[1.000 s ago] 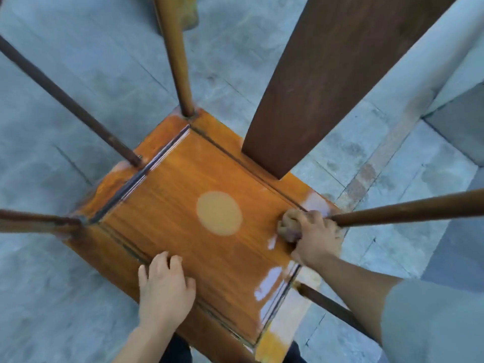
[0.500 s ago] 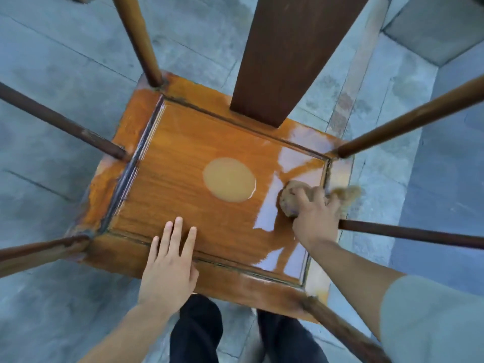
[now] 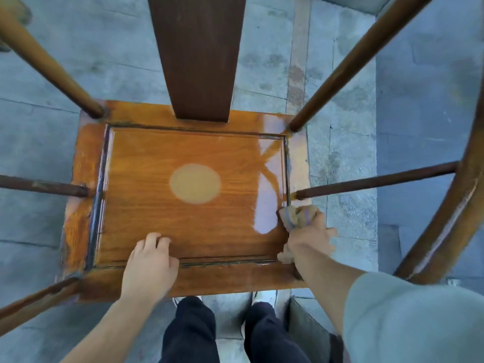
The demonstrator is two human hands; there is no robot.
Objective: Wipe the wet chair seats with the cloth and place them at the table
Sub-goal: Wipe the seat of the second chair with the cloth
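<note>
I look straight down on an orange-brown wooden chair seat (image 3: 162, 184) with a pale round patch (image 3: 195, 183) in its middle and a wet glare along its right side. My right hand (image 3: 309, 238) grips a crumpled tan cloth (image 3: 296, 217) at the seat's right edge, just below a dark armrest rod (image 3: 377, 181). My left hand (image 3: 150, 265) rests on the front of the seat with its fingers bent at the tips, holding nothing.
The dark back splat (image 3: 199, 56) rises at top centre, and slanted wooden posts (image 3: 351, 64) frame the seat on both sides. A curved arm rail (image 3: 445, 221) stands at the right. Grey stone paving (image 3: 419, 113) surrounds the chair; my legs stand at the front edge.
My right hand has dragged the cloth down the seat's right side, from the back corner to below the armrest rod. My left hand's fingers have curled. The view now faces the seat squarely.
</note>
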